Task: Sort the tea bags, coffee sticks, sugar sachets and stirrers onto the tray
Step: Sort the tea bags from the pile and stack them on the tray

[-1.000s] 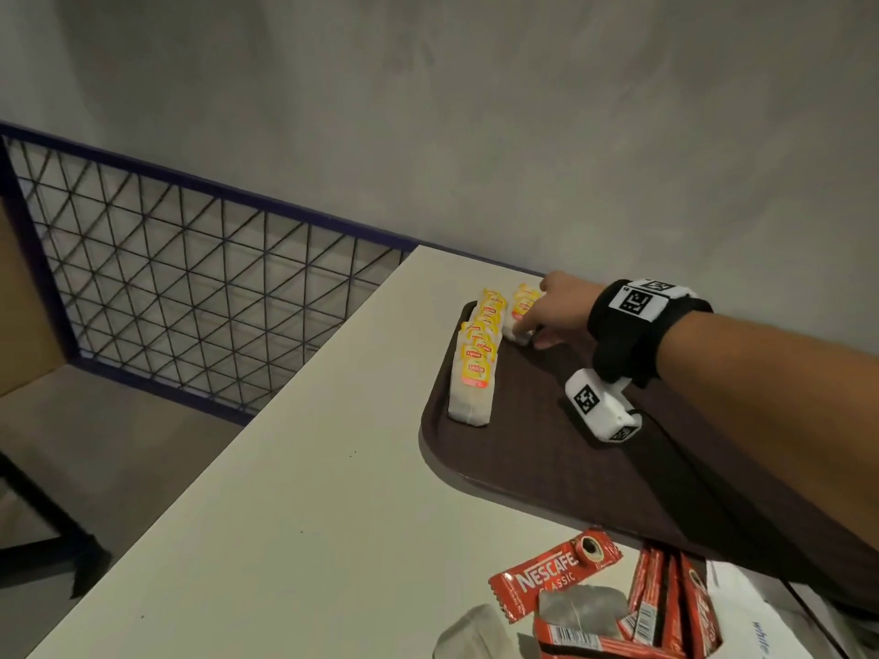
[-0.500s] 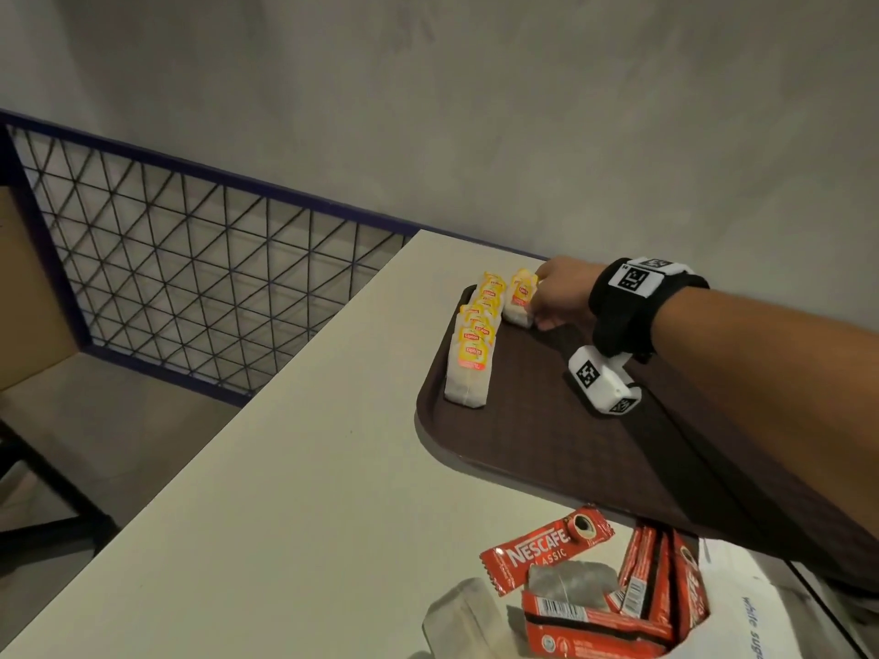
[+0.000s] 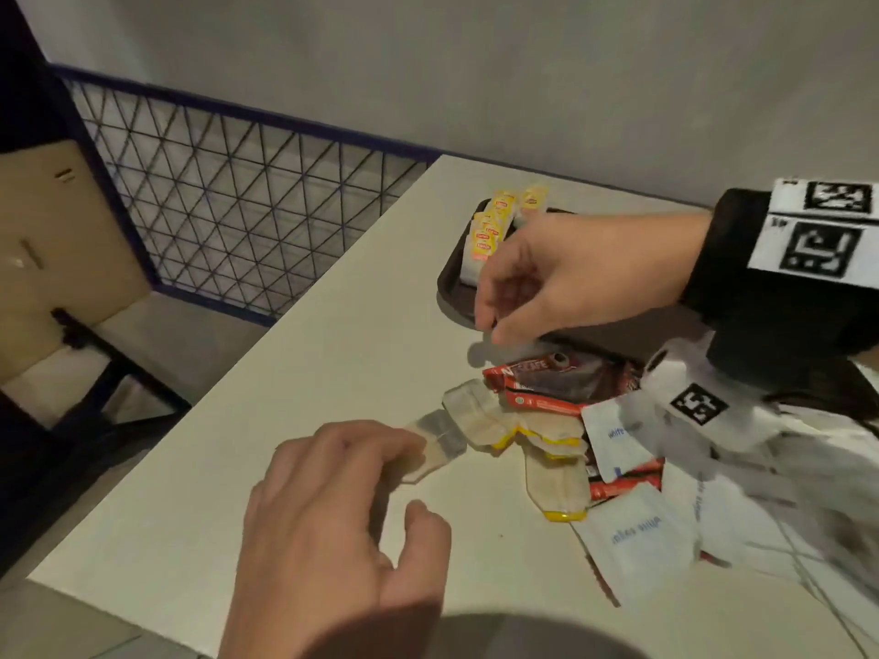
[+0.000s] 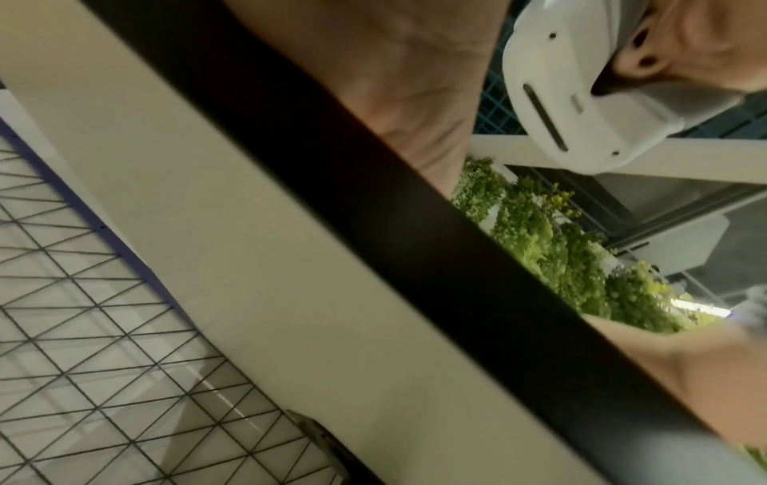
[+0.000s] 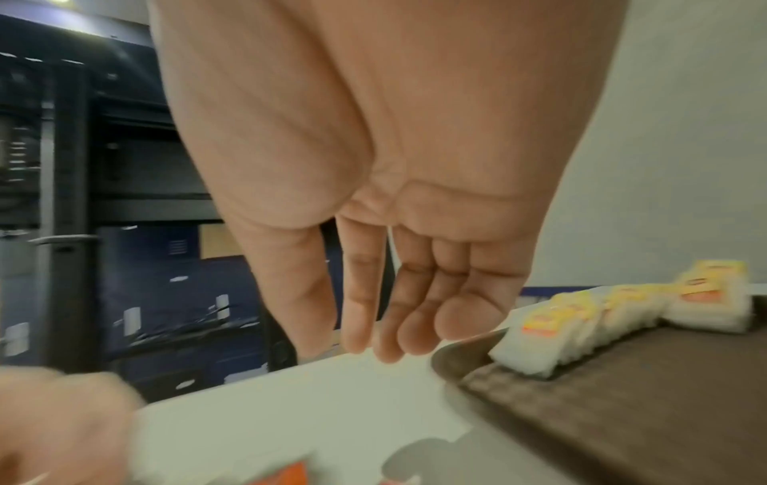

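While the right hand (image 3: pixel 566 278) hangs over the near rim of the brown tray (image 3: pixel 452 297), grip loose and holding nothing, the left hand (image 3: pixel 333 525) rests its straight fingers on a loose tea bag (image 3: pixel 440 439) on the counter (image 3: pixel 266 420). Sorted tea bags (image 3: pixel 490 230) line the tray's far corner; coffee sticks (image 3: pixel 547 387) and sugar sachets (image 3: pixel 632 535) lie heaped beside it.

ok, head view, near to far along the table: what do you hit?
Left hand touching a translucent tea bag → loose pile of red coffee sticks → empty right hand → row of yellow-tagged tea bags on the dark brown tray.
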A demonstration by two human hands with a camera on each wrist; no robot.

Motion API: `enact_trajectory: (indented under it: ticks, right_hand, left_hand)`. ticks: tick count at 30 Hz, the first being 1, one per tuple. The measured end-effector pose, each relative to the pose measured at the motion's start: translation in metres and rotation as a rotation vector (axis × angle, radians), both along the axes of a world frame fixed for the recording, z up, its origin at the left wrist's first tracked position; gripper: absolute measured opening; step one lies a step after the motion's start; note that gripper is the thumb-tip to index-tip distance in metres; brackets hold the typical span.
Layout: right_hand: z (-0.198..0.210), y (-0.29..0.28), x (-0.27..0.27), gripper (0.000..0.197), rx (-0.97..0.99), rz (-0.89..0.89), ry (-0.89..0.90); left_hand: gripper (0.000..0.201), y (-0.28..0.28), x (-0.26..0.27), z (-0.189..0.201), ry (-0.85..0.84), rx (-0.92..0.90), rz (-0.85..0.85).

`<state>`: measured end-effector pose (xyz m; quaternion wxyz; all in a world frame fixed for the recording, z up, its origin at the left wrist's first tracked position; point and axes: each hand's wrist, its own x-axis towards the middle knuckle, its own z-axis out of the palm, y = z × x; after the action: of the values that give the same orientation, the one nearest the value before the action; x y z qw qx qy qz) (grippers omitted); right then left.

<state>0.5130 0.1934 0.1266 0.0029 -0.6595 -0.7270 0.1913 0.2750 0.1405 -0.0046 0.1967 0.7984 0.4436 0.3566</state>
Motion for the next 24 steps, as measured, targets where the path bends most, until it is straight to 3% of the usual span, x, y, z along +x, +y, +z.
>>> enact_trajectory:
  ticks: [6,14,17,24]
  right_hand:
    - [-0.022,-0.049,-0.041,0.031,-0.037,0.212,-0.354]
    - [-0.047,-0.07,-0.049,0.014,0.241,0.207,-0.531]
    - [-0.043,-0.07,-0.05,0.014,0.335,0.153,-0.46]
    - [-0.012,-0.1,-0.046,0.006,0.454,-0.071,0.162]
  left_hand:
    - [0.037,-0.012,0.006,-0.002,0.24,-0.029,0.086]
    - [0.035,-0.017,0.004,0.006,0.228,-0.079,0.069]
    - [0.03,-0.016,0.005,0.004,0.244,-0.063,0.071]
    - [0.021,-0.014,0.005,-0.003,0.192,0.029,0.093]
